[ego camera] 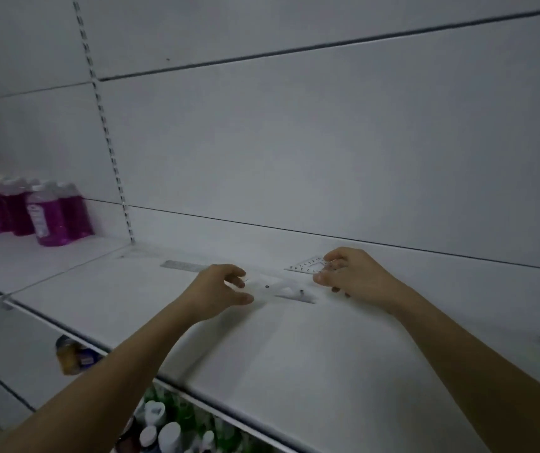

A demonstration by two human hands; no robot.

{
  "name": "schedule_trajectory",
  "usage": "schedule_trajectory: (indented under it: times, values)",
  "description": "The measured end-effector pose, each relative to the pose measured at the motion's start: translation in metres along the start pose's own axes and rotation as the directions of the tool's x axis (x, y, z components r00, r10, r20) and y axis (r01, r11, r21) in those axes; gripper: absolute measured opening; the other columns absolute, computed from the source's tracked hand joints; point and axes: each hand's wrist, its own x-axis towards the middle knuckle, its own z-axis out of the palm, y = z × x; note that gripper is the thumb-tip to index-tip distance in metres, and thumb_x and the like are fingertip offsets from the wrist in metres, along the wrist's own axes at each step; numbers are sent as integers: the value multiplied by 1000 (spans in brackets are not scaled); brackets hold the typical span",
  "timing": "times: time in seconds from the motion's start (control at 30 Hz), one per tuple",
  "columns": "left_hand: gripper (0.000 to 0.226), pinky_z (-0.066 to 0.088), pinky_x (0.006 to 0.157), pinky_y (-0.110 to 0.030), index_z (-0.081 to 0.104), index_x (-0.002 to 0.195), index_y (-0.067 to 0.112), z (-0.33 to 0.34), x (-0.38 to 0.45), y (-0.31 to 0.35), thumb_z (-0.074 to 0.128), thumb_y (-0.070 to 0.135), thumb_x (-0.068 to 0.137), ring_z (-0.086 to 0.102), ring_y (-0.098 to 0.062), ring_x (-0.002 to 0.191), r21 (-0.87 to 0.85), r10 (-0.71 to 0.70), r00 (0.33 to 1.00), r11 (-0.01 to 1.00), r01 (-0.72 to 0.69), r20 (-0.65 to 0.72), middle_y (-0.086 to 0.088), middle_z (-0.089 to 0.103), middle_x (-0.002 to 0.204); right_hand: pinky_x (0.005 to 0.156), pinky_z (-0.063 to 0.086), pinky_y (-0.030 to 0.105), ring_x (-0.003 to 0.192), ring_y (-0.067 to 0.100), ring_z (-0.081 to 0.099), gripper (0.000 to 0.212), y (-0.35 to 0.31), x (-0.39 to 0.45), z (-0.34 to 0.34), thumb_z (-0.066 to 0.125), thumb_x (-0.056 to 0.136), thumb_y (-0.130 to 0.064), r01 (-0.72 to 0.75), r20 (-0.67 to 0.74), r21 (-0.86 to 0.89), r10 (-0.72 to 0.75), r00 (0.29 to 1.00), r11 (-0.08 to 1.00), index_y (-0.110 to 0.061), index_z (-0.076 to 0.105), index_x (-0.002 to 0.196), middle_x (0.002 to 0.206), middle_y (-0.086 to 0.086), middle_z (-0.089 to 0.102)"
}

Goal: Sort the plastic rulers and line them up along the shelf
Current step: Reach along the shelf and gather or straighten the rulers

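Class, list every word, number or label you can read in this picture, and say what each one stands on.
Clear set square held in the right hand: scale digits, roughly "1 2 3 4 5", upside down and partly blurred.
Grey ruler: markings too small to read.
Purple bottles: white label, blurred, unreadable.
Bottles below the shelf: labels unreadable.

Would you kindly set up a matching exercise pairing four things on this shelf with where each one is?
Things:
1. pink bottles
2. straight ruler
3. left hand
4. right hand

Places:
A. gripping the clear set square near the back wall
B. far left of the shelf
C. at the left end of the clear ruler
D. lying flat, left of both hands

Pairs: 1-B, 2-D, 3-C, 4-A
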Motion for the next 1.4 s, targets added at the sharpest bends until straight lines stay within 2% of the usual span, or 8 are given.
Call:
schedule_trajectory:
  times: [0.1,0.23,0.5,0.73,0.87,1.03,1.3,1.4]
  values:
    - [56,49,80,-23,61,122,16,14,24,5,81,35,73,60,-10,85,108,59,997,992,-63,41,6,63,111,49,42,13,63,8,61,47,7,-1,-5,78,80,-28,-44,-34,0,44,998,999,-13,56,119,103,-5,63]
    - [60,39,78,-18,61,123,17,31,56,10,80,42,72,54,-10,87,150,104,987,981,-122,126,7,58,110,47,41,9,64,8,58,43,10,-2,-8,75,83,-25,-102,-97,4,102,990,995,-11,55,118,96,-5,61]
    - [62,41,87,-20,59,127,17,43,90,6,79,41,73,55,-14,105,184,184,931,951,-249,314,1,59,123,47,42,9,67,10,61,46,1,2,1,76,82,-26,-157,-186,-58,144,972,986,-10,57,120,102,-2,62]
    - [47,44,96,-33,59,124,26,27,74,-6,67,46,82,51,-18,111,222,362,905,886,-408,222,3,54,120,49,42,9,69,10,60,46,-4,6,30,74,84,-24,-177,-215,-74,158,964,981,-9,55,123,97,-3,61]
    - [42,40,99,-32,56,126,35,12,37,-26,55,52,87,48,-11,115,215,501,828,806,-552,251,11,53,125,63,43,11,78,2,56,45,-6,11,50,76,82,-26,-192,-243,-115,160,957,975,-11,58,121,93,-9,58]
    - [74,26,114,-31,46,135,43,12,4,-58,24,80,75,33,-1,133,115,589,680,713,-691,436,19,40,144,87,42,22,103,12,54,53,-10,26,70,75,82,-34,-204,-195,-310,148,970,928,-12,56,126,116,-1,56]
    - [51,25,114,-36,46,136,39,17,7,-67,38,61,90,34,-5,134,103,635,667,689,-717,391,14,42,145,102,41,33,117,21,48,54,-13,40,90,70,83,-45,-245,-114,-551,220,969,798,-18,57,128,129,2,55]
    - [49,24,113,-34,45,136,39,16,8,-67,40,58,92,33,-5,134,105,632,670,692,-714,390,15,41,144,103,41,39,117,27,50,55,-17,39,94,70,84,-43,-281,-146,-547,241,959,789,-8,57,125,128,9,56]
